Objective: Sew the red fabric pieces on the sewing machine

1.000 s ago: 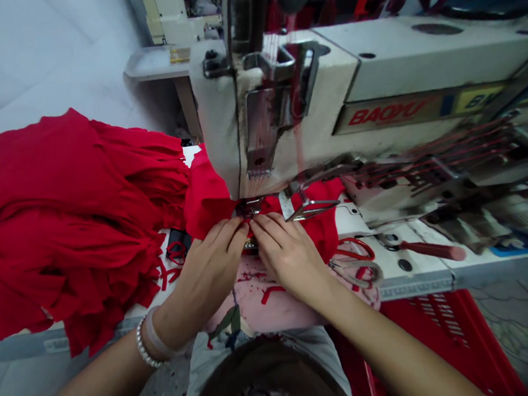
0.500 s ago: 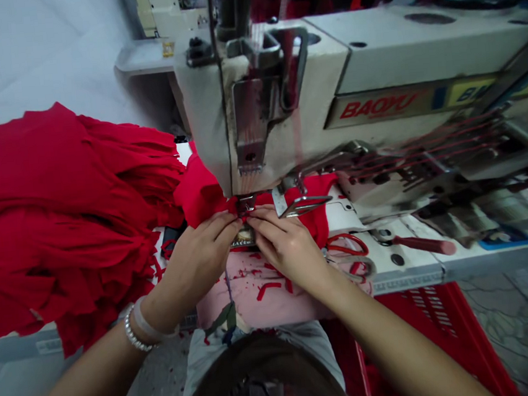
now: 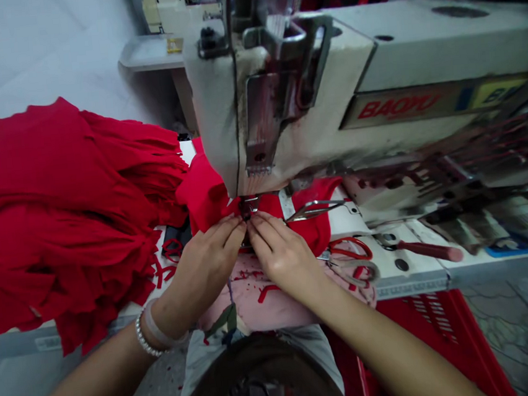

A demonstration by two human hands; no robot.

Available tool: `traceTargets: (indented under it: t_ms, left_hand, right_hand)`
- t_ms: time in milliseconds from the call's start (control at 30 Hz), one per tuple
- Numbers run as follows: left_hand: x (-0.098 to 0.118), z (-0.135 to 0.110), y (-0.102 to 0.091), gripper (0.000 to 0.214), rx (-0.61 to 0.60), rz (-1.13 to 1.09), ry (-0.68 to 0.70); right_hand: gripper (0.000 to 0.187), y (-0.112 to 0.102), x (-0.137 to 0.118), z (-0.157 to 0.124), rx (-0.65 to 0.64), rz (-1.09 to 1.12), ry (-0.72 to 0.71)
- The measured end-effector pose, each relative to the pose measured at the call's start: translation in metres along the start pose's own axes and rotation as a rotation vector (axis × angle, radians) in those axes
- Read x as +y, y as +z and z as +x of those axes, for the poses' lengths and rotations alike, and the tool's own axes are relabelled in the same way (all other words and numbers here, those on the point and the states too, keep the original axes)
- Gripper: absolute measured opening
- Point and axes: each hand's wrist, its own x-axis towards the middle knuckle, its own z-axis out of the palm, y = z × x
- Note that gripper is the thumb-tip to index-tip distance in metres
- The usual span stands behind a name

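A piece of red fabric (image 3: 205, 194) lies under the presser foot (image 3: 248, 204) of a white BAOYU sewing machine (image 3: 330, 110). My left hand (image 3: 207, 265) and my right hand (image 3: 281, 252) meet fingertip to fingertip just in front of the foot. Their fingers press down on the red fabric and pinch its edge. The fabric beneath my palms is hidden. My left wrist wears a bead bracelet (image 3: 143, 340).
A large heap of red fabric pieces (image 3: 60, 211) covers the table's left side. Red-handled scissors (image 3: 351, 258) and a red-handled screwdriver (image 3: 425, 249) lie right of my hands. A red plastic crate (image 3: 427, 338) stands below the table edge. Red scraps dot my lap.
Both hands stay pressed on the fabric at the presser foot. The view has shifted slightly; the hands have barely moved.
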Motion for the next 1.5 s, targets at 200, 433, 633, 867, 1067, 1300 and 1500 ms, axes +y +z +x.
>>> traceTargets:
  t_ms: [200, 433, 633, 867, 1067, 1300, 1500]
  left_hand:
    - [-0.021, -0.021, 0.010, 0.059, 0.333, -0.266, -0.595]
    - [-0.049, -0.061, -0.009, 0.057, 0.012, -1.220, -1.319]
    - [-0.048, -0.060, -0.048, 0.040, 0.757, -1.600, -1.148]
    - [-0.013, 0.014, -0.033, 0.006, 0.374, -1.035, -0.259]
    - [-0.005, -0.002, -0.014, 0.023, 0.055, 0.179, 0.065]
    - [0.015, -0.009, -0.022, 0.039, -0.174, 0.249, -0.099]
    - [0.016, -0.010, -0.012, 0.036, -0.115, 0.146, -0.065]
  right_hand:
    - [0.013, -0.018, 0.006, -0.040, 0.173, 0.182, 0.185]
    - [0.028, -0.037, 0.021, -0.100, -0.001, 0.959, 1.066]
    - [0.013, -0.063, 0.022, -0.056, 0.620, 0.588, 0.882]
    - [0.017, -0.011, -0.001, -0.013, 0.022, 0.104, -0.078]
    - [0.028, -0.019, 0.014, -0.026, -0.049, -0.002, 0.008]
    - [0.022, -0.014, 0.003, -0.014, 0.014, 0.163, 0.168]
    - [0.025, -0.011, -0.004, -0.015, 0.042, 0.260, 0.287]
